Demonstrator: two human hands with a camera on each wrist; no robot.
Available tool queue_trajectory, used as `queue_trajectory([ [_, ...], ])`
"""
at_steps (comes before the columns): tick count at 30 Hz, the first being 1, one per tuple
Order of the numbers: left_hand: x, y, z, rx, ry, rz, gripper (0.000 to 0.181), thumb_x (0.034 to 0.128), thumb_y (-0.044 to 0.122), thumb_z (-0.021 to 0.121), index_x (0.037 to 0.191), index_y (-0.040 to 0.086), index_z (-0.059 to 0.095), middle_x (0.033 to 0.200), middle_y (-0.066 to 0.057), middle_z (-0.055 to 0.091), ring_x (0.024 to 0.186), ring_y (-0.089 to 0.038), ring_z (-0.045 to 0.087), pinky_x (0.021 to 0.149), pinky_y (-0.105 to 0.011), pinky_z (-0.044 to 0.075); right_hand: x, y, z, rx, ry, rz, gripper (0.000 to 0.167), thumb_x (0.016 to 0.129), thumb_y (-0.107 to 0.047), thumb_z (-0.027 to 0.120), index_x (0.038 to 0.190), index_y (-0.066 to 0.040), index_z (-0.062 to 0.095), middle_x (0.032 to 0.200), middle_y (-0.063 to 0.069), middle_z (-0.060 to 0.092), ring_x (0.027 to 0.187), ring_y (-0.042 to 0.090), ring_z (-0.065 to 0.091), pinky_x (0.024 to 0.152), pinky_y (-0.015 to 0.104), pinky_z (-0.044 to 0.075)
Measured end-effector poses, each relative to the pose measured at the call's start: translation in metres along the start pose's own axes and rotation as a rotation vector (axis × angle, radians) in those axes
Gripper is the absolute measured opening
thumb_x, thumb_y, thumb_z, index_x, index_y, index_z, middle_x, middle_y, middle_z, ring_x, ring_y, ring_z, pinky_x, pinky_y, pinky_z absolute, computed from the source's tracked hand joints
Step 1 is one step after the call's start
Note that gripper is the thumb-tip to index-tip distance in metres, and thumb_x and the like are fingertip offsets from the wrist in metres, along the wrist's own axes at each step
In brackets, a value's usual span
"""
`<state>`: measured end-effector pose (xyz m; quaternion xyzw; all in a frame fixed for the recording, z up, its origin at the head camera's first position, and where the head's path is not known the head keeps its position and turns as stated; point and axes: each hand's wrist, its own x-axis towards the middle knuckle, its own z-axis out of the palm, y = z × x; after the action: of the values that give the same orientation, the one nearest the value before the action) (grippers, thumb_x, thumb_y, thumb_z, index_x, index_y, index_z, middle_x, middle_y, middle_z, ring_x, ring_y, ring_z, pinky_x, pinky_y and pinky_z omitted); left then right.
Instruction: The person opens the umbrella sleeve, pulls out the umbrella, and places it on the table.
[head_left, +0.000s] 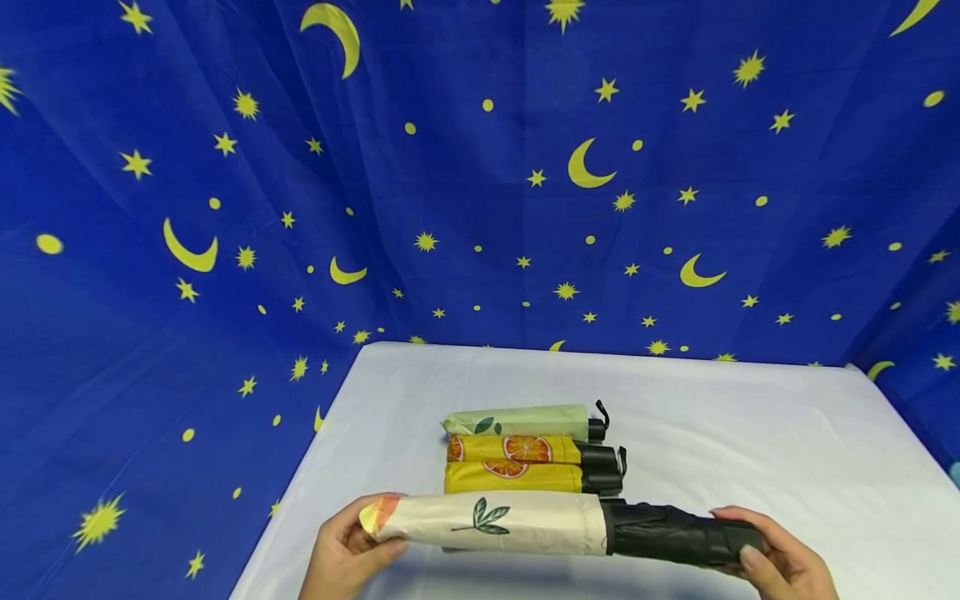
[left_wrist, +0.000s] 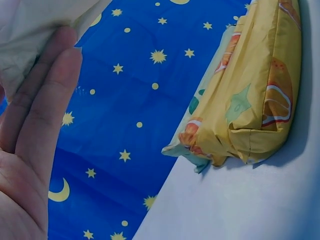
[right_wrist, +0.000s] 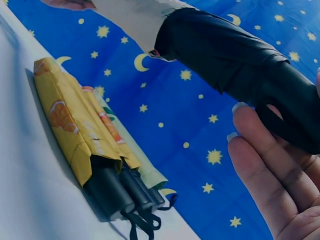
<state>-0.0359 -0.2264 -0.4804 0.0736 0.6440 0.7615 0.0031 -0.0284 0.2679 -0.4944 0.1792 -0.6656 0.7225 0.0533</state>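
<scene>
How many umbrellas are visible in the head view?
4: one cream-and-black umbrella between the left hand and right hand; on the table, two yellow umbrellas and, beyond them, one green umbrella. The held one may hide more.

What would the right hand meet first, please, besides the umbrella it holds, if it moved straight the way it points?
Probably the black handles of the yellow umbrellas. The right hand seems raised, so it might pass above them; depth is unclear.

The white table [head_left: 375,433] carries two yellow umbrellas [head_left: 480,477] beside a pale green umbrella [head_left: 532,419].
</scene>
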Motion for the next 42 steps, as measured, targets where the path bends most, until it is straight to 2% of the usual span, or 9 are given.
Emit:
queue_trajectory([
  [4,-0.002,0.002,-0.001,0.013,0.017,-0.007,0.042,0.0859,-0.013,0.071,0.125,0.003,0.068,0.109,-0.002,0.072,0.094,-0.014,0.071,0.075,-0.027,0.061,-0.004,0.002,-0.006,0.004,0.003,-0.023,0.051,0.103,0.019,0.029,0.138,-0.003,0.059,0.119,0.001,0.07,0.099,0.019,0.073,0.072,0.042,0.062],
  [13,-0.002,0.001,-0.004,-0.029,-0.061,0.137,0.049,0.0857,-0.021,0.066,0.127,0.004,0.068,0.112,-0.003,0.072,0.096,-0.013,0.071,0.074,-0.025,0.06,-0.01,0.005,-0.028,0.097,-0.014,-0.096,0.056,0.1,0.023,0.023,0.14,0.002,0.056,0.124,0.006,0.069,0.102,0.02,0.072,0.075,0.038,0.062],
  [16,0.0,0.001,-0.004,-0.008,-0.061,0.169,0.049,0.0857,-0.022,0.065,0.127,0.003,0.067,0.113,-0.003,0.071,0.096,-0.013,0.071,0.073,-0.024,0.06,-0.01,0.007,-0.034,0.138,-0.023,-0.116,0.059,0.1,0.024,0.021,0.141,0.001,0.056,0.125,0.007,0.068,0.104,0.021,0.072,0.076,0.038,0.061],
  [20,0.0,0.001,-0.005,0.011,-0.039,0.177,0.048,0.0846,-0.022,0.067,0.126,0.002,0.067,0.112,-0.003,0.071,0.095,-0.012,0.07,0.073,-0.024,0.06,-0.013,0.009,-0.041,0.174,-0.031,-0.121,0.06,0.099,0.024,0.018,0.142,0.002,0.055,0.127,0.008,0.068,0.106,0.023,0.072,0.078,0.038,0.061],
  [26,-0.005,0.001,-0.007,0.011,0.003,0.144,0.046,0.0845,-0.021,0.067,0.123,0.003,0.069,0.113,-0.002,0.072,0.095,-0.012,0.07,0.075,-0.025,0.06,-0.022,0.011,-0.054,0.18,-0.011,-0.071,0.062,0.101,0.023,0.018,0.141,-0.002,0.057,0.124,0.006,0.07,0.101,0.027,0.073,0.076,0.04,0.062],
  [31,-0.006,-0.002,-0.01,0.019,0.023,0.14,0.046,0.0845,-0.022,0.066,0.123,0.003,0.07,0.112,-0.002,0.072,0.094,-0.012,0.07,0.075,-0.025,0.06,-0.031,0.016,-0.071,0.096,0.063,0.018,0.058,0.104,0.017,0.024,0.139,-0.011,0.061,0.118,0.0,0.071,0.094,0.027,0.075,0.07,0.042,0.062],
  [36,-0.006,-0.006,-0.015,-0.004,-0.01,0.195,0.047,0.084,-0.025,0.063,0.123,0.001,0.068,0.114,-0.003,0.072,0.095,-0.011,0.07,0.076,-0.024,0.06,-0.042,0.023,-0.097,0.134,0.007,0.175,0.056,0.11,0.006,0.024,0.14,-0.024,0.061,0.119,-0.006,0.07,0.097,0.027,0.074,0.071,0.044,0.062],
  [40,-0.006,-0.009,-0.018,-0.019,-0.047,0.249,0.049,0.083,-0.028,0.061,0.125,-0.003,0.066,0.116,-0.005,0.072,0.098,-0.012,0.07,0.077,-0.023,0.059,-0.048,0.029,-0.11,0.165,-0.046,0.183,0.06,0.11,0.006,0.019,0.142,-0.025,0.059,0.122,-0.007,0.069,0.1,0.027,0.074,0.074,0.048,0.061],
  [42,-0.007,-0.011,-0.02,-0.025,-0.054,0.239,0.047,0.0837,-0.027,0.061,0.125,-0.004,0.065,0.117,-0.006,0.072,0.099,-0.012,0.07,0.078,-0.024,0.059,-0.049,0.029,-0.112,0.172,-0.041,0.185,0.061,0.11,0.007,0.018,0.142,-0.024,0.06,0.121,-0.006,0.069,0.099,0.027,0.074,0.074,0.047,0.061],
])
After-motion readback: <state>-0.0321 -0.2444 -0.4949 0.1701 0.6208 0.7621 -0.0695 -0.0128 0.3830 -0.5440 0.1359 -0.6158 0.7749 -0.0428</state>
